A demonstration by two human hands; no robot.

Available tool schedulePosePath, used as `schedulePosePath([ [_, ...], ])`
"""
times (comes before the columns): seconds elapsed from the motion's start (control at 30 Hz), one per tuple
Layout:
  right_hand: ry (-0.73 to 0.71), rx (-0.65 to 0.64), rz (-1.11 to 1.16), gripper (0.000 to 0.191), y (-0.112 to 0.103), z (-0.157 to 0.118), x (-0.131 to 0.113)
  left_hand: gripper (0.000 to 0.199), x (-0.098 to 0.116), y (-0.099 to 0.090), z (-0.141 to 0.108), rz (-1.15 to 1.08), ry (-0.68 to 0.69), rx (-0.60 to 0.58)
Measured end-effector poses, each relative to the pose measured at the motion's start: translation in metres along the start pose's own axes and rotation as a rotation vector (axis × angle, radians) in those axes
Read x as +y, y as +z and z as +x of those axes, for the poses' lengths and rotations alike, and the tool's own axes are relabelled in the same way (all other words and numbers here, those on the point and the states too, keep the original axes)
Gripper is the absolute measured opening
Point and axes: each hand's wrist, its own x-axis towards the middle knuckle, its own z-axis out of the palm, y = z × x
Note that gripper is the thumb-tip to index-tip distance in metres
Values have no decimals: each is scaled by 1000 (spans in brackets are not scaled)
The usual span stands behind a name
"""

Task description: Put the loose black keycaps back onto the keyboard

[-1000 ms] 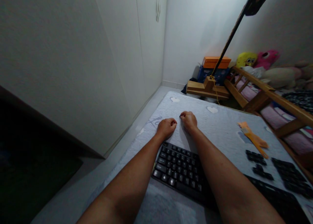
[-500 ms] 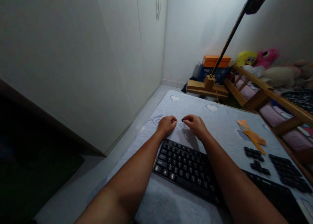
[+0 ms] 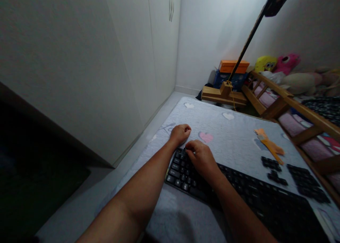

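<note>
Head camera view: two bare forearms are reaching forward from the bottom, both wrists bending near the far left corner of a black keyboard (image 3: 180, 170). Just beyond that corner, the left hand (image 3: 180, 134) is resting on its side, fingers curling into a loose fist; whether it is enclosing anything cannot be told. The right hand (image 3: 201, 156) is arching low over the keyboard's upper left keys, thumb and forefinger coming together at the top row; whether a key is sitting between their tips is too small to tell. The keyboard, with its rows of squarish, faintly glossy plastic keys, is lying at a slant on a pale, quilted cloth (image 3: 170, 214), its right end running toward the lower right. Beyond the keyboard, the cloth is stretching to its far edge, showing a pink heart (image 3: 206, 137) and white hearts. Past the keyboard's right half, small black key clusters (image 3: 308, 183) are lying near an orange-handled brush (image 3: 273, 152). Left of the keyboard, a strip of cloth and floor is running alongside a smooth, pale cabinet (image 3: 127, 59); to its far right, a wooden bed rail (image 3: 316, 115) is bordering the cloth.
</note>
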Motion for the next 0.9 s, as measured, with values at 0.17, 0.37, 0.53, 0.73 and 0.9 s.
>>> schedulePosePath([
  [0.17, -2, 3, -69, 14, 14, 3, -1, 19, -2, 0, 3, -49, -15, 5],
  [0.37, -5, 6, -131, 12, 22, 4, -6, 19, -6, 2, 6, -185, -39, 20],
  [0.53, 39, -15, -186, 12, 27, 6, -12, 18, -8, 3, 7, -201, -40, 14],
  [0.73, 49, -9, -224, 11, 31, 6, -11, 18, -7, 2, 6, -169, -38, 15],
  [0.9, 52, 11, -221, 9, 32, 6, -11, 18, -7, 3, 7, -152, -27, 17],
])
